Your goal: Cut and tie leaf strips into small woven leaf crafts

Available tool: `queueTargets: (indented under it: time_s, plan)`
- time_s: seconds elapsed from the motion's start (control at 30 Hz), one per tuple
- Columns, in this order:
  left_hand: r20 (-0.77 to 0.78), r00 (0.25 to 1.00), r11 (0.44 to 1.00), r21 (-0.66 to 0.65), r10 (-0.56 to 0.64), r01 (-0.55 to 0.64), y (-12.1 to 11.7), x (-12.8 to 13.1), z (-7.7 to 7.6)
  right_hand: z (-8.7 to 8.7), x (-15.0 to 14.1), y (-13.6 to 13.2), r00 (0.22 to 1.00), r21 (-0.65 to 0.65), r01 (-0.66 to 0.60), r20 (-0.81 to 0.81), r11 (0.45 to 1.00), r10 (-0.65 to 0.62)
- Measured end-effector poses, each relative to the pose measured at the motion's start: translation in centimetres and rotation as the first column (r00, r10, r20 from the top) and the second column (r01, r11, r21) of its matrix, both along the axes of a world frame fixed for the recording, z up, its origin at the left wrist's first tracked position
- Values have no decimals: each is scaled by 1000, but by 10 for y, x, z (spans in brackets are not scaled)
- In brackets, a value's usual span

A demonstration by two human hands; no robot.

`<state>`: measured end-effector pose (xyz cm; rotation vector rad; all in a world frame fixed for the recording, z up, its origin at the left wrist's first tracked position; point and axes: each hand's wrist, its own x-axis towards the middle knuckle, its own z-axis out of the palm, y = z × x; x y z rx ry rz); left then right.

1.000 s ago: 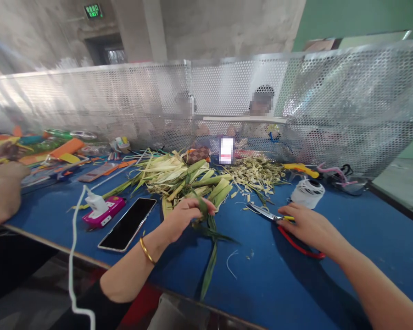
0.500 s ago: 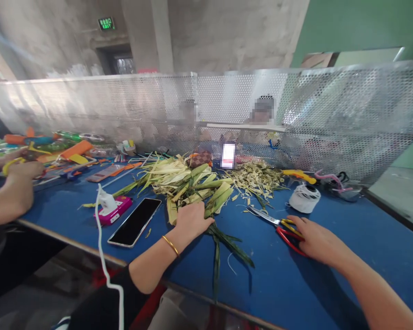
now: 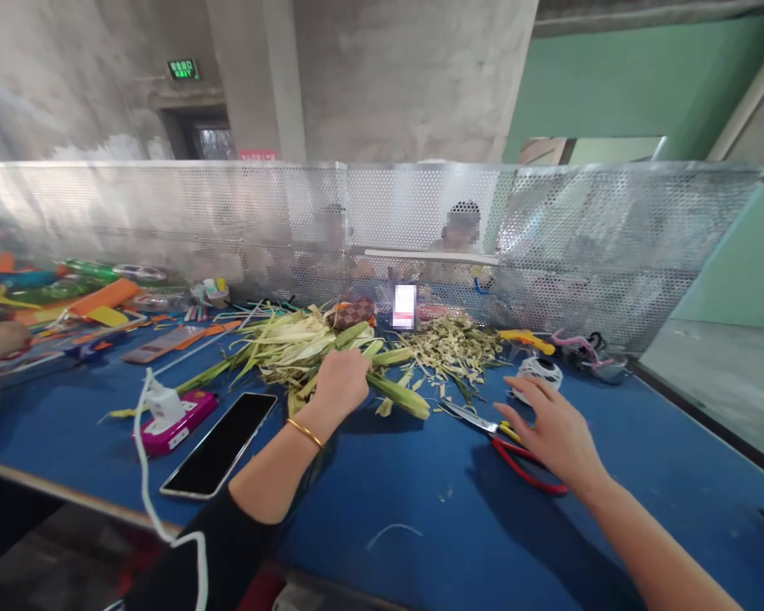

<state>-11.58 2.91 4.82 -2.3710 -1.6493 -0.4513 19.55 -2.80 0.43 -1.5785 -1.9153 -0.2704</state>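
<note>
My left hand [image 3: 342,382], with a gold bangle at the wrist, is closed around a bundle of corn husks [image 3: 404,397]. The bundle's pale green end sticks out to the right of my fist, and its dark leaves show faintly under my wrist. More loose corn husks [image 3: 273,344] lie heaped just behind. My right hand [image 3: 551,433] hovers over the scissors [image 3: 527,467] with fingers apart, holding nothing. The scissors lie on the blue table, red and yellow handles toward me, blades pointing left. Partly hidden behind my right fingers stands a spool of white string [image 3: 541,373].
A black-screened phone [image 3: 220,445] and a magenta power strip [image 3: 176,422] lie left. Husk scraps [image 3: 462,348] are piled behind the scissors, near a yellow-handled tool [image 3: 527,341]. A perforated metal screen [image 3: 229,229] closes the back. Another person's hand [image 3: 0,339] is far left.
My right hand has come off the scissors handles and lifted. In my left hand the husk bundle has turned, its dark leaves swinging from the right to under my wrist. The view has shifted.
</note>
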Motion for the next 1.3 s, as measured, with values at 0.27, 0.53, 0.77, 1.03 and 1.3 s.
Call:
queueTargets:
  time_s: [0.27, 0.53, 0.77, 1.03, 1.3]
  plan:
    - [20, 913, 871, 310, -407, 381, 14, 17, 5, -1, -93, 24, 926, -345, -328, -303, 879, 226]
    - [458, 829, 842, 539, -320, 27, 4, 25, -17, -12, -96, 24, 116, -267, -534, -963, 803, -243]
    - [870, 313, 606, -490, 381, 627, -16, 68, -46, -20, -125, 9, 122, -222, -694, -974, 685, -192]
    - [836, -61, 642, -371, 546, 671, -13, 63, -39, 7, -65, 20, 844, -325, -327, -522, 887, 120]
    - [806, -145, 686, -376, 574, 623, -23, 81, -55, -26, -102, 14, 494, -390, -623, -869, 678, -46]
